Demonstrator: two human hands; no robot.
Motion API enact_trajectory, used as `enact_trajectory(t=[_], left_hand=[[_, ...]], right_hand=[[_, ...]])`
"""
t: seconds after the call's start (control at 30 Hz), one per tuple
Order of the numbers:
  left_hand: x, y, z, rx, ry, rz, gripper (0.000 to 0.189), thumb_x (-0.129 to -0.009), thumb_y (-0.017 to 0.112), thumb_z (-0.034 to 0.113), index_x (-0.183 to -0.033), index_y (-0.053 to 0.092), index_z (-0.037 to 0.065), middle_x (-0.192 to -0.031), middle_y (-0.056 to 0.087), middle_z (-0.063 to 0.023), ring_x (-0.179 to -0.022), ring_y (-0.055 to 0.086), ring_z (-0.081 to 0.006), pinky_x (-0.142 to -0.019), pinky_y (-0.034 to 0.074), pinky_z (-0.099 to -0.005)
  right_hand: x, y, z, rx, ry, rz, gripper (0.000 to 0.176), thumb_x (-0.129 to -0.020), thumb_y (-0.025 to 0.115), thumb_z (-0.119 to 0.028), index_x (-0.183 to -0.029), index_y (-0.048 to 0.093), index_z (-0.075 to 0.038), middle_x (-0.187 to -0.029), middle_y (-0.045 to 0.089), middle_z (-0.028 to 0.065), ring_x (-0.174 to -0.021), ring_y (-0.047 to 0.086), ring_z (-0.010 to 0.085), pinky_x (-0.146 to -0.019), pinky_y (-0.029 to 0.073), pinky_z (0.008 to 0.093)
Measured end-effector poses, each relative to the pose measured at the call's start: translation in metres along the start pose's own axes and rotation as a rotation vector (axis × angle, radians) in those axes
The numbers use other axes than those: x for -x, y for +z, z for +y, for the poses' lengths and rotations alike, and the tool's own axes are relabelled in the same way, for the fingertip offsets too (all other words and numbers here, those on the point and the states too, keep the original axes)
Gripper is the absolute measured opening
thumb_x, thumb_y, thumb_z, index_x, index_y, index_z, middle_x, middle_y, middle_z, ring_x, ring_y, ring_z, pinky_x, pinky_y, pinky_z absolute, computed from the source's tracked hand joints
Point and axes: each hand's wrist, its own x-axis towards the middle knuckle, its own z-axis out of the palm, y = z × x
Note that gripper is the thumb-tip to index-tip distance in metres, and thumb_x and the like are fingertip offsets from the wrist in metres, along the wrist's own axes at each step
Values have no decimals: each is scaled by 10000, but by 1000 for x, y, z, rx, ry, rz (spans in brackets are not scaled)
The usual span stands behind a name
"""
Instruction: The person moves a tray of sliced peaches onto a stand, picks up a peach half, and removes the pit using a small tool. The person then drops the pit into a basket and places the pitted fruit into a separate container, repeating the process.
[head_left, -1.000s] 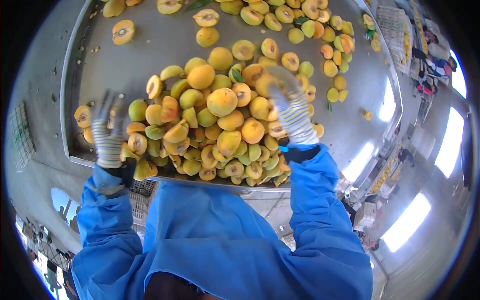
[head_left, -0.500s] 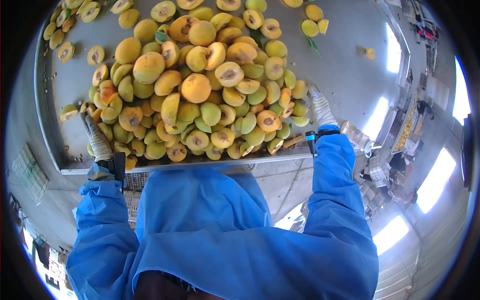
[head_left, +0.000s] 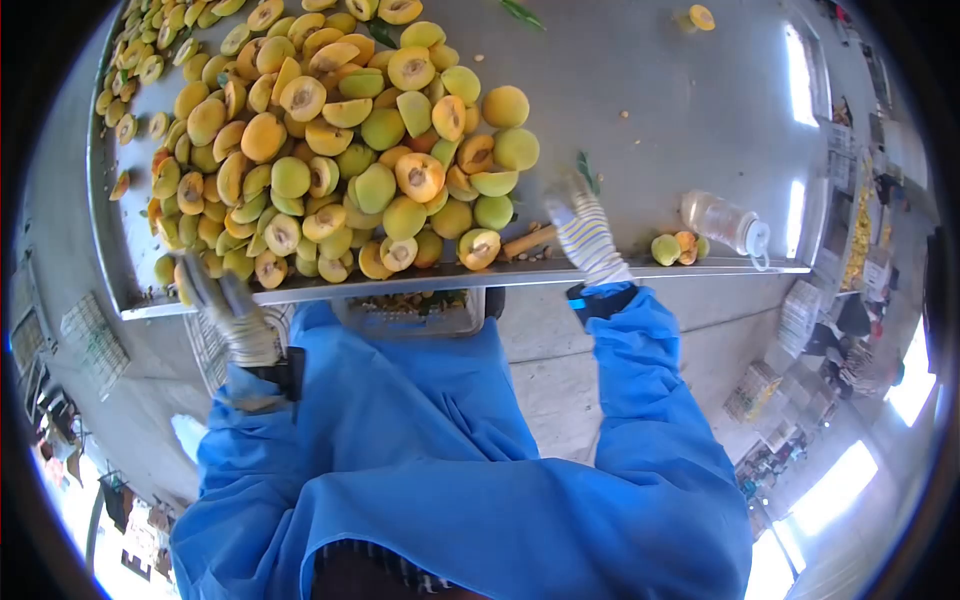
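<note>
A heap of yellow peaches (head_left: pixel 290 177), many cut in half, lies on the metal table (head_left: pixel 650 130). My left hand (head_left: pixel 232 310), in a striped glove, is over the front rim at the heap's left end, fingers stretched out and holding nothing. To the right of the heap, my gloved right hand (head_left: pixel 588 235) has its fingers extended and a little blurred, with nothing seen in them. Between that hand and the heap a wooden handle (head_left: pixel 530 242) sticks out; its other end is hidden. A green leaf (head_left: pixel 587 172) lies just beyond my right fingertips.
A clear plastic bottle (head_left: pixel 715 222) with a white cap lies near the front right corner, beside a few peaches (head_left: pixel 680 248). The table has a raised metal rim (head_left: pixel 360 283). Below it stands a crate (head_left: pixel 460 318) with scraps in it.
The heap has shifted to the left and away from the right side. My right hand has moved left in view; my left hand has come back over the front rim. The view has also shifted.
</note>
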Motion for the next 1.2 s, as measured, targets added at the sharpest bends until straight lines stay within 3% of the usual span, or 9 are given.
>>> enact_trajectory(t=[0.03,0.1,0.2,0.27,0.4,0.6,0.87,1.03,1.2], left_hand=[[37,0,1,-116,88,-109,510,-951,547,142,-1422,414,0,-1438,368,-254,-1315,386,-406,-1097,322,-465],[83,4,69,-151,308,-377,439,-874,626,72,-1297,515,28,-1365,449,-225,-1247,456,-401,-1043,381,-463],[124,25,98,221,290,-722,338,-822,681,41,-1155,628,48,-1104,636,-143,-1017,601,-341,-907,472,-431],[147,41,64,238,239,-1062,301,-856,650,97,-1155,634,58,-1064,673,-150,-1003,629,-321,-892,493,-431],[174,68,-67,-307,190,-1434,340,-925,550,286,-1185,637,85,-1159,662,-162,-1079,621,-323,-989,442,-474],[178,70,-170,-941,704,-1900,592,-928,453,523,-1341,542,108,-1308,603,-119,-1299,476,-269,-1175,169,-431],[184,68,-174,-998,658,-2045,711,-880,432,661,-1181,678,66,-1148,687,-114,-1176,574,-248,-1133,250,-376],[170,90,-172,-887,606,-2127,524,-880,501,551,-1056,745,122,-1023,723,-101,-1021,658,-282,-927,476,-422],[149,102,-159,-651,559,-2122,433,-898,514,448,-1055,726,105,-1023,709,-129,-965,665,-315,-868,506,-421]], right_hand=[[10,-19,3,336,-66,93,467,-889,651,-284,-1274,554,-36,-1095,651,223,-1031,617,380,-883,481,420],[25,-49,65,252,-3,98,351,-884,642,-260,-1157,613,-43,-1074,641,244,-1000,598,430,-858,480,453],[52,-50,38,325,-193,41,344,-870,624,-216,-1166,611,-41,-1091,637,224,-1035,581,421,-914,457,458],[55,-32,41,505,-296,14,359,-837,642,-210,-1178,631,-99,-1173,616,179,-1120,555,374,-993,424,444],[50,12,49,977,-36,-145,408,-786,702,-243,-1189,656,-197,-1193,602,103,-1144,556,311,-1010,425,440],[38,18,16,1171,31,-325,442,-769,736,-228,-1194,638,-152,-1161,612,130,-1122,564,323,-974,451,434],[34,27,13,1065,-29,-334,500,-768,699,-191,-1246,598,-86,-1205,569,215,-1108,532,401,-967,447,458],[39,22,25,990,-126,-278,515,-750,696,-192,-1241,604,-66,-1184,563,226,-1107,510,419,-981,428,458],[42,25,31,937,-220,-231,419,-741,672,-165,-1134,637,-24,-1108,561,228,-1074,512,417,-954,428,459]])
